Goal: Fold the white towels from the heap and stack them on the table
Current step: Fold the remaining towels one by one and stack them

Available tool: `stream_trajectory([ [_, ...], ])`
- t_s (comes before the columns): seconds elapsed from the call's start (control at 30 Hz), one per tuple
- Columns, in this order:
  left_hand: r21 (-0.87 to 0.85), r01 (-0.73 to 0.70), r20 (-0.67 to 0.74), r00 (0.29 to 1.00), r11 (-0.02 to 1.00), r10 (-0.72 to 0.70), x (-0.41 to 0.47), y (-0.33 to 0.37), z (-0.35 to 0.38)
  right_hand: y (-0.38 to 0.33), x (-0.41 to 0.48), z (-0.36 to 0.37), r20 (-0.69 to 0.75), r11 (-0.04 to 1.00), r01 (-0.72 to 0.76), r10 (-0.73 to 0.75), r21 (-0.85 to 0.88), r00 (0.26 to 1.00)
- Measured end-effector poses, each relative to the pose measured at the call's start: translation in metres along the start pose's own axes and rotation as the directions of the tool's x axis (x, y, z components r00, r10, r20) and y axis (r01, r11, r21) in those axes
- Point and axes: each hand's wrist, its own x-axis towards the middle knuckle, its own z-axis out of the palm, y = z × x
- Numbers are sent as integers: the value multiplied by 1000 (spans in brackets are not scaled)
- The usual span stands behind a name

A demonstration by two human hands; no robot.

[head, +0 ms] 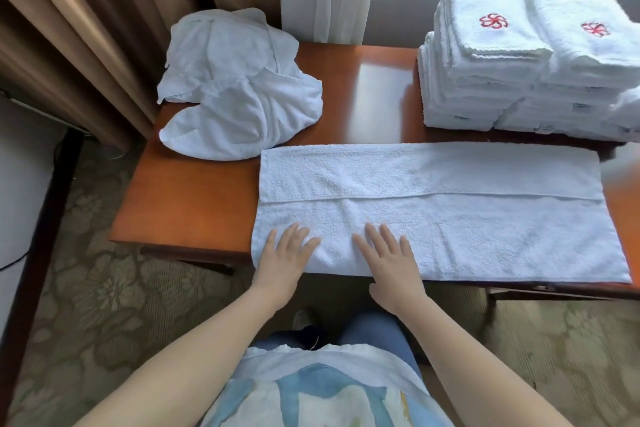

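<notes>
White towel [433,211] half-folded on table [194,204]. Left hand [285,255], right hand [389,262] flat, open, gripping nothing, smoothing. Next probably: fold ends together.

White towels [433,211], red emblems [493,21], reddish-brown table [194,204], floral carpet [104,288]

A bare strip of desk [374,94] runs between the heap [235,87] at the back left and the stacks [526,59] at the back right, wide enough for a hand. The spread towel [450,211] covers the front right. The front left corner lies open. Curtains [104,28] close off the back left.
</notes>
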Motion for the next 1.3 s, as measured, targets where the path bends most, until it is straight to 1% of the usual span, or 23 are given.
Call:
stream_trajectory([
  [0.07, 34, 37, -16, 999, 999, -37, 2, 1, 2, 0, -4, 4, -52, 998, -17, 14, -67, 999],
  [0.13, 34, 52, -35, 998, 998, -51, 5, 2, 3, 1, -7, 5, -143, 993, -30, 14, -110, 990],
  [0.23, -12, 53, -46, 997, 999, -54, 7, 6, 4, 1, -2, 5, -303, 990, -39, -4, -138, 953],
  [0.3, -35, 55, -43, 998, 998, -56, 8, 9, 2, 0, 2, 3, -375, 993, -29, -17, -118, 927],
  [0.47, -52, 108, -6, 994, 993, -109, 11, 20, 1, -5, -2, -2, -352, 997, -74, 58, -32, 934],
  [0.6, -10, 141, 55, 989, 990, -140, 16, 31, -6, -6, 6, -9, -263, 990, -139, 135, 5, 955],
  [0.63, -15, 153, 53, 987, 988, -152, 17, 32, -9, -6, 9, -12, -257, 987, -155, 161, 44, 953],
  [0.73, -46, 173, 18, 985, 984, -172, 21, 31, -18, -4, 13, -20, -238, 952, -192, 249, 239, 939],
  [0.83, -57, 179, 13, 984, 982, -179, 27, 28, -28, -3, 11, -23, -191, 915, -178, 260, 362, 947],
  [0.93, -64, 189, 16, 982, 980, -189, 32, 28, -39, -5, 10, -23, -201, 907, -141, 235, 397, 951],
  [1.0, -53, 188, 8, 982, 981, -188, 33, 26, -44, -3, 11, -25, -193, 902, -142, 237, 408, 952],
  [1.1, -59, 189, -5, 982, 980, -190, 33, 25, -45, 4, 12, -29, -192, 909, -144, 234, 390, 953],
  [1.3, -61, 225, 25, 974, 973, -224, 35, 29, -54, 6, 23, -42, -222, 927, -98, 188, 362, 957],
])
